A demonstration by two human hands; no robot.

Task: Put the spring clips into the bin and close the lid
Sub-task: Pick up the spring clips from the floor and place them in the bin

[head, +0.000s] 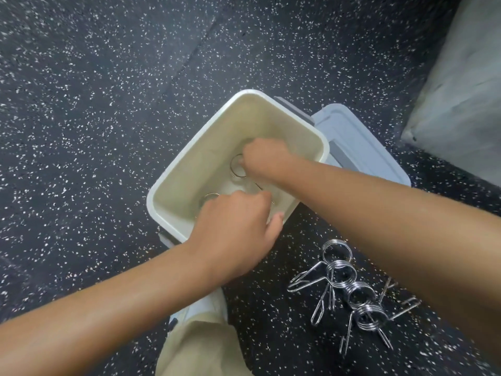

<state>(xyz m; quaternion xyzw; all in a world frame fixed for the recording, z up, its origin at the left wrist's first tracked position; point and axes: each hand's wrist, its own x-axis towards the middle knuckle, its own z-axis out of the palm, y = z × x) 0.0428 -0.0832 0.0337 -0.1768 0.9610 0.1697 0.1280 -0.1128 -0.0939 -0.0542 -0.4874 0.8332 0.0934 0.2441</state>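
Basically both reaching down into open bin (173,183): right hand (264,158) fingers pinching spring clip (238,166), left hand (233,232) curled, grip hidden. More clips (349,289) piled on floor (95,104); lid (360,145) open behind.

Even, soft light, slight motion blur, wide-angle bending at edges.
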